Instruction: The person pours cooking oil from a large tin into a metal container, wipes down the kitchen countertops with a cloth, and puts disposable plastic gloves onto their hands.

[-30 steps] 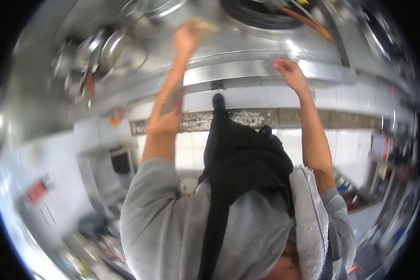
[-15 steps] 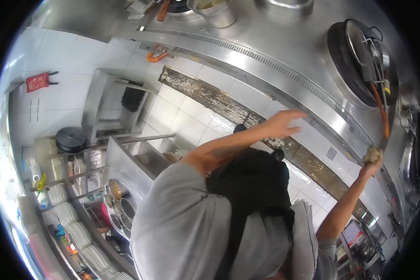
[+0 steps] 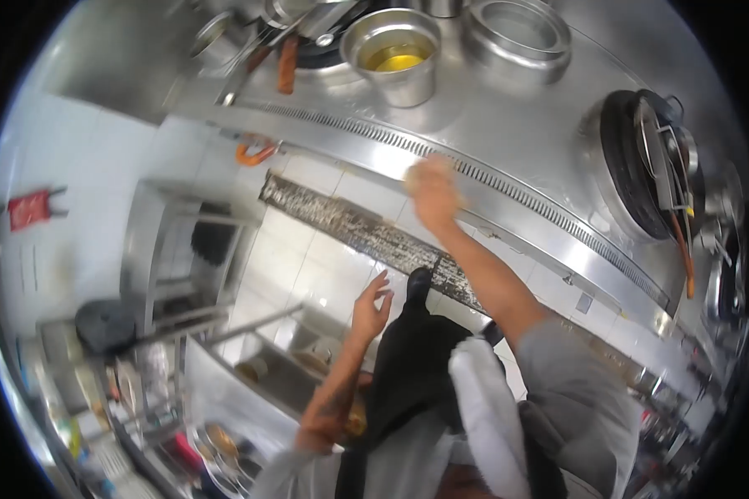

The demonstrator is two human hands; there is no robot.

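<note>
My right hand (image 3: 438, 198), smeared by motion, is on the slotted front edge of the steel stove (image 3: 549, 204). It is closed on a crumpled beige cloth (image 3: 414, 176), mostly hidden by the hand. Lower left, my left hand (image 3: 373, 309) hangs in the air over the floor, fingers apart and nothing in it. A steel pot (image 3: 401, 87) of yellow liquid stands on the stovetop beyond my right hand.
A dark wok (image 3: 620, 166) with a strainer and an orange-handled tool sits at the right of the stove. Several utensils and a wooden handle (image 3: 286, 66) lie at the back left. A steel cabinet (image 3: 250, 387) is behind my left arm.
My right hand has moved left along the stove's edge with the cloth. My left hand has drawn back from near the stove toward the lower left. The view has shifted.
</note>
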